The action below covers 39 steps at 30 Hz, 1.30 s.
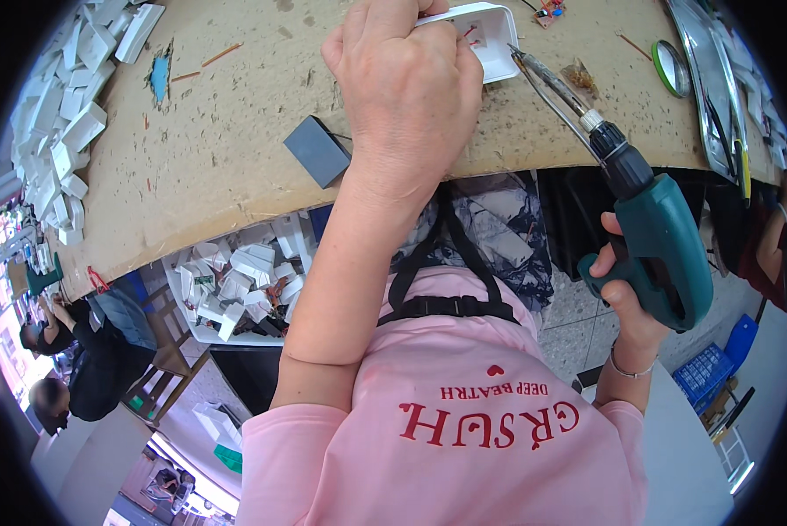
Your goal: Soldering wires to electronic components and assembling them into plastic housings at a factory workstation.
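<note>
My left hand [406,83] is closed on a small white plastic case [494,61] at the far middle of the bench. Its hollow side shows, with a bit of red wire inside; part of the case is hidden behind my fingers. In my right hand [628,294] is a green soldering gun [665,245], held by its handle. Its long metal tip reaches up and left, ending right beside the case's rim; whether they touch I cannot tell. A dark grey rectangular block [317,152] rests on the bench by my left wrist.
White plastic cases [78,114] are heaped along the bench's left. A bin [192,329] of similar pieces sits below the front edge. On the right lie a green-rimmed roll [669,68], a metal tray [705,88] and a yellow-handled tool [743,171]. Another person [95,351] sits at left.
</note>
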Tool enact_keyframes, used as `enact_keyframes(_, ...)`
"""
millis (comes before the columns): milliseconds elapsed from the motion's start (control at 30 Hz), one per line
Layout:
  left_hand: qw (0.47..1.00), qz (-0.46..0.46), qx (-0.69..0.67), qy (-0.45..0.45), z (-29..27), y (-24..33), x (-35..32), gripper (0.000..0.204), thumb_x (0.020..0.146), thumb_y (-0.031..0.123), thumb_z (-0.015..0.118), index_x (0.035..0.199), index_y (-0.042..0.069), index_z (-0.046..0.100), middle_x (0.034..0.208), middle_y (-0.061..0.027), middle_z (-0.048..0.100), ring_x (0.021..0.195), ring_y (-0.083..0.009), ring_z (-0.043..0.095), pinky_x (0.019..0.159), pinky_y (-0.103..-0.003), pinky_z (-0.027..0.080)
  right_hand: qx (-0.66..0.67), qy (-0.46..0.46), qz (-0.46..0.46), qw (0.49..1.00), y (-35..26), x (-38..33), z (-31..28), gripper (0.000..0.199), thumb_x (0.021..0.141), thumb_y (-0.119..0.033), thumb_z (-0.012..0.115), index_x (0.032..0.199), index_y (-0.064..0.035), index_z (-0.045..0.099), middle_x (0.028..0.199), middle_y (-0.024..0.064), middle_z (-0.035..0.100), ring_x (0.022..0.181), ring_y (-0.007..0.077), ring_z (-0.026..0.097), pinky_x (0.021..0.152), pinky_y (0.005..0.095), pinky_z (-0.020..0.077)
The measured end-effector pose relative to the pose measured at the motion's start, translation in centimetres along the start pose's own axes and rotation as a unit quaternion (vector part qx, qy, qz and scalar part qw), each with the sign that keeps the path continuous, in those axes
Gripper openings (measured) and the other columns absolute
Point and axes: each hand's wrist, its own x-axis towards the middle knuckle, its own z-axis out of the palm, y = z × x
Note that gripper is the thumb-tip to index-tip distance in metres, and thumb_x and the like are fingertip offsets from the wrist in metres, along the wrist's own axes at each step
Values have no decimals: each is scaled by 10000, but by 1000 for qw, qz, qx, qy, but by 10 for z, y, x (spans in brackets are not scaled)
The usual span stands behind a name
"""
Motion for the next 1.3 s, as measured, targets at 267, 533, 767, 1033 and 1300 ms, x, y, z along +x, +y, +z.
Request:
enact_keyframes(267,988,-93,64,-105,-10,6,6,53,636,-5,624,675,-25,595,784,-127,557,709,-305,540,629,-384,425,44,18,-32,998,-1,0,3,561,707,-162,771,1162,48,519,1086,173,596,731,114,575,647,226,474)
enact_keyframes(533,983,107,-68,132,20,-24,-6,78,631,9,628,699,1,591,857,-106,551,784,-296,524,690,-387,393,53,3,6,999,-3,4,7,497,723,-94,746,1148,44,528,1062,143,602,725,103,563,641,227,469)
enact_keyframes(767,981,120,-67,136,28,-31,-12,86,620,7,626,694,4,583,857,-103,548,777,-292,520,684,-387,386,35,-12,-10,999,2,20,12,404,736,-34,722,1104,17,564,956,64,606,715,86,544,630,214,457)
enact_keyframes(1033,979,121,-77,142,29,-31,-13,92,616,-3,623,698,2,582,860,-109,548,768,-297,521,672,-389,388,22,-3,3,1000,-2,27,14,386,725,-45,739,1074,16,585,886,37,613,719,84,542,621,202,453)
enact_keyframes(1300,979,121,-72,150,31,-31,-12,95,617,0,626,702,4,583,864,-106,550,766,-295,521,669,-386,389,-11,9,-24,1000,1,30,13,397,690,-18,758,1047,38,593,931,79,643,728,99,572,620,218,485)
